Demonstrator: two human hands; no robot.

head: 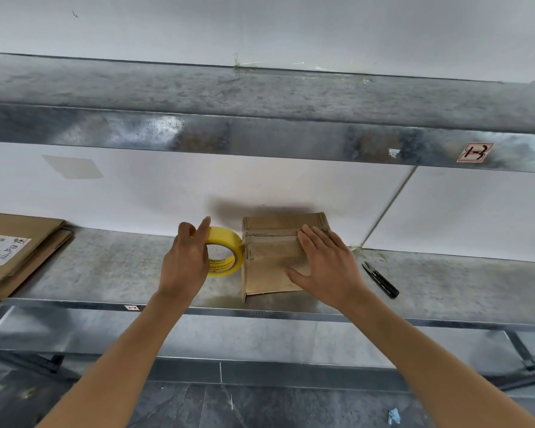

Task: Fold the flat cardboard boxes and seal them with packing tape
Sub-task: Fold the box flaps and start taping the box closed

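Box [271,261] on shelf [121,267]: tape seam runs left to right.
I see my left hand [186,261] gripping the tape roll [229,242] against the box's left edge; my right hand [328,267], fingers spread, presses flat on the box top.

Your grey metal shelf [121,267] bears a folded brown cardboard box [269,261], black snips [380,279] right of it, flat cardboard boxes [22,242] far left.

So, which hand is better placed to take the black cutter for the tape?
Probably right. The right hand lies flat on the box, beside the cutter; the left hand grips the tape roll.
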